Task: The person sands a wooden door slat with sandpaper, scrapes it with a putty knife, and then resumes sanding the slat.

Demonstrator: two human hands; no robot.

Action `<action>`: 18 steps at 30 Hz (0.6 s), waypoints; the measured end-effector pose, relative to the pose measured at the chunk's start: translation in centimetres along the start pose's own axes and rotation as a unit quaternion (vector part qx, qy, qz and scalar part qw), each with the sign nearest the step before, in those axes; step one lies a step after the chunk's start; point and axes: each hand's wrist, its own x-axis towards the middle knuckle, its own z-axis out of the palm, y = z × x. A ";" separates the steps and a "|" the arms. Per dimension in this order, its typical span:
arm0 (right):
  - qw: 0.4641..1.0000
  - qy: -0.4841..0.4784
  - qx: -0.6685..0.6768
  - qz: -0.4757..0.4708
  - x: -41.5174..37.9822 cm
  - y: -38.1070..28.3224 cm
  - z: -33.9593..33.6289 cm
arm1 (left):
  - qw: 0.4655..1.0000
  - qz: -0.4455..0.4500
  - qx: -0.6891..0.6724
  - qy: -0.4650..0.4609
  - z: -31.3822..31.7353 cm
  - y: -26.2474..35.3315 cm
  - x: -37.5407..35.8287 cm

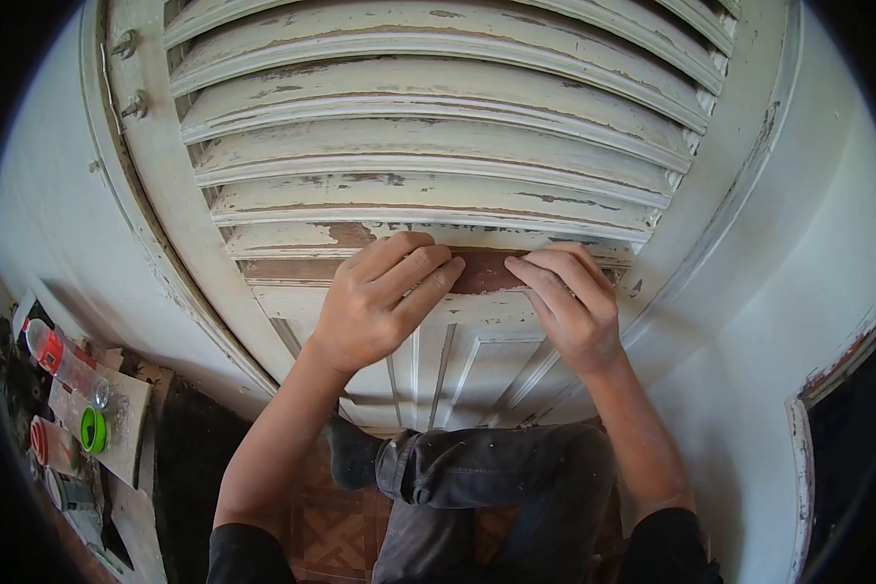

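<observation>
A white louvered door (438,141) with chipped, peeling paint fills the upper middle of the head view. Below its lowest slat runs a reddish-brown strip (485,273), bare of white paint or covering the rail; which one I cannot tell. My left hand (384,292) rests at the strip's left part, its fingers bent and pressed together at the tips. At the right part, my right hand (569,297) has its fingers curled, with thumb and fingertips against the strip. Whatever lies under the fingertips of either hand is hidden.
At the lower left, a clear bottle with a red label (58,355), a green ring-shaped lid (92,429) and a red-rimmed cup (54,445) lie by a board (122,419). White walls flank the door. My bent leg (487,467) is below the hands.
</observation>
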 end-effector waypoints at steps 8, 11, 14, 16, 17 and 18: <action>0.998 -0.054 -0.004 -0.035 0.1 1.0 -1.1 | 0.998 0.030 -0.024 -0.040 -0.4 -0.8 0.6; 0.995 -0.083 -0.012 -0.046 0.0 1.8 -2.2 | 0.999 0.037 -0.028 -0.023 1.0 -0.4 0.7; 0.994 -0.098 -0.039 -0.040 -0.7 2.8 -4.3 | 0.998 0.050 -0.039 -0.008 2.8 1.0 2.2; 0.994 -0.091 -0.046 -0.030 -2.1 3.5 -5.6 | 0.998 0.056 -0.037 0.005 4.8 2.3 3.2; 0.993 -0.092 -0.073 -0.001 -2.7 3.8 -6.5 | 0.997 0.060 -0.040 0.016 5.8 2.9 3.8; 0.990 -0.096 -0.098 0.026 -3.1 4.0 -7.3 | 0.997 0.061 -0.042 0.027 6.8 3.7 4.3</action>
